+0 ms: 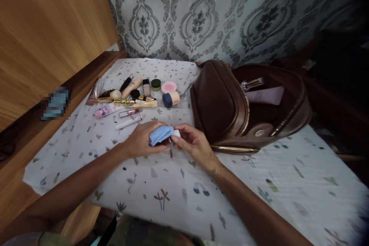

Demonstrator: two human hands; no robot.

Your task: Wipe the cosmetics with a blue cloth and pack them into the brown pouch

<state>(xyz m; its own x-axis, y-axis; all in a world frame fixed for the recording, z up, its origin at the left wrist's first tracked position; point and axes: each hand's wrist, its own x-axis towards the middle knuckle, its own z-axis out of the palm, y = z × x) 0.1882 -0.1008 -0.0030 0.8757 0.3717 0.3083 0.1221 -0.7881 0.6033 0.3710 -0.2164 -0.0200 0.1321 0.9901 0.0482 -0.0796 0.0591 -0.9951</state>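
Observation:
My left hand (140, 139) is closed around a folded light blue cloth (160, 134) and a dark item beneath it, mostly hidden by the fingers. Close against it, my right hand (198, 148) pinches a small white piece (176, 133) that looks like a cap. Both hands meet above the patterned white cloth (152, 192). Just beyond them lie a white tube-shaped stick (128, 122) and a clear lip gloss tube (129, 113). To the right stands a brown leather bag (219, 100), unzipped, with a pale pink tube (265, 96) inside.
Several cosmetics lie behind the hands, among them a pink tube (107, 110), a foundation bottle (146, 87), a green-lidded jar (156, 84), a pink round dish (168, 87) and a blue-and-beige jar (171, 99). A wooden panel (54, 15) rises at left; patterned wallpaper (198, 19) is behind.

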